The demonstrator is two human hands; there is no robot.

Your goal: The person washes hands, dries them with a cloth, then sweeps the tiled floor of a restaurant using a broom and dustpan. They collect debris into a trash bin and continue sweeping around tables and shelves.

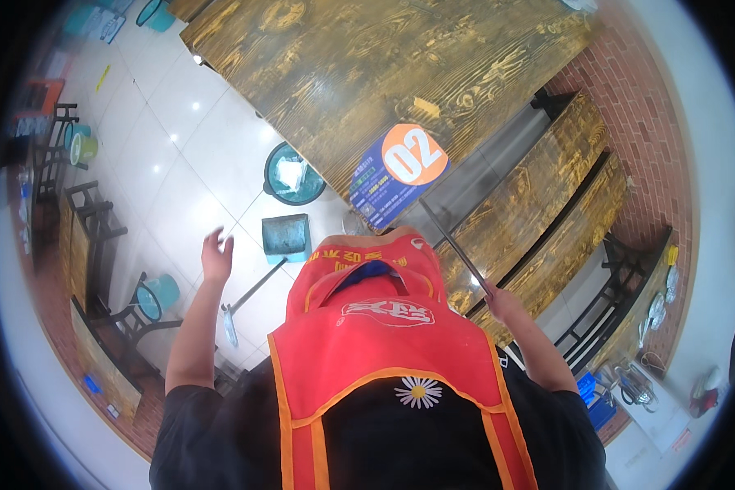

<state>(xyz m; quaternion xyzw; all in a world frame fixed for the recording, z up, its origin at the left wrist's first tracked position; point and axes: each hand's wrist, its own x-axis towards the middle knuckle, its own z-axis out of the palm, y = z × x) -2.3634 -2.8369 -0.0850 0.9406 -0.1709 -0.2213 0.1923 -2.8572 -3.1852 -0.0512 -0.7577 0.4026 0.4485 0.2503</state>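
My left hand [218, 254] is raised over the tiled floor with its fingers apart and nothing in it. My right hand [501, 301] grips a long thin metal pole [456, 248], which slants down past the table's corner; its lower end is hidden. Between the hands, near my apron, a blue-green dustpan [285, 236] rests on the floor, its long handle [258, 286] running towards the lower left and touched by neither hand. Just beyond it stands a round teal bin [294, 174] with white rubbish inside.
A large wood-grain table [343, 73] fills the top, with a numbered placard [398, 174] at its near corner. Wooden benches [527, 208] lie to the right beside a brick wall [643, 122]. Chairs [95, 205] and more teal bins [157, 296] stand at the left.
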